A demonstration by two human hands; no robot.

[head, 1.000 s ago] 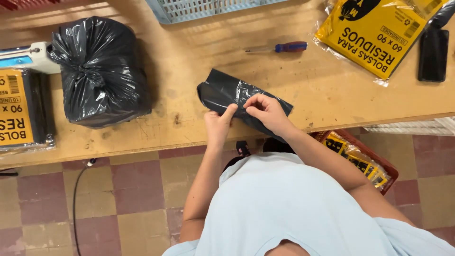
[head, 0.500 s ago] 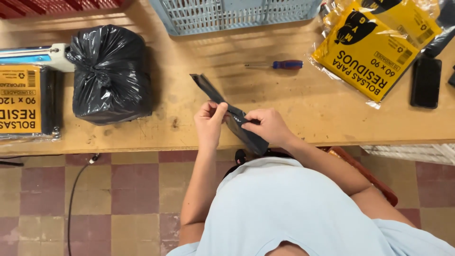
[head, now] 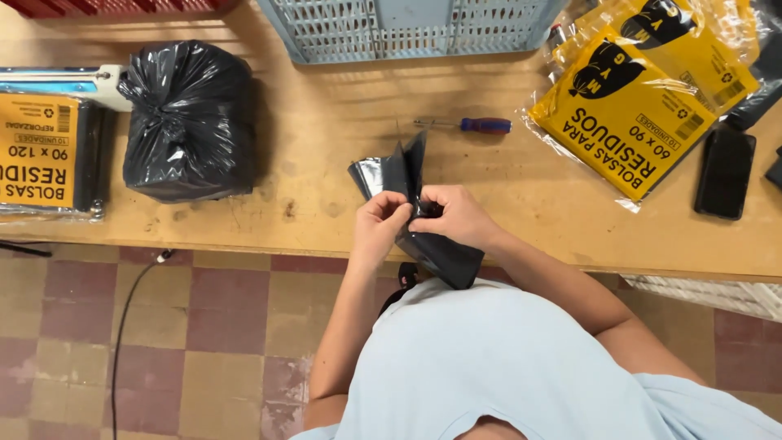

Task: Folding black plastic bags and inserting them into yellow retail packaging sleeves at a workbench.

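Observation:
A folded black plastic bag [head: 397, 175] stands on edge over the front of the wooden table [head: 326, 147]. Both my hands grip it near its middle. My left hand [head: 380, 224] pinches one side and my right hand [head: 457, 217] pinches the other, fingertips almost touching. The bag's lower end [head: 444, 259] hangs past the table edge against my light blue shirt. A full, tied black bag [head: 189, 122] sits on the table to the left, apart from my hands.
A blue-handled screwdriver [head: 472, 125] lies behind the bag. A grey plastic crate [head: 407, 28] is at the back. Yellow packs of bags lie at the right [head: 631, 122] and far left [head: 37, 151]. A dark phone [head: 725, 173] lies at the right. Checked tile floor below.
The black bag lay flat under my hands; now it is lifted off the table and stood on edge, its layers spreading between both hands. The camera view has shifted slightly.

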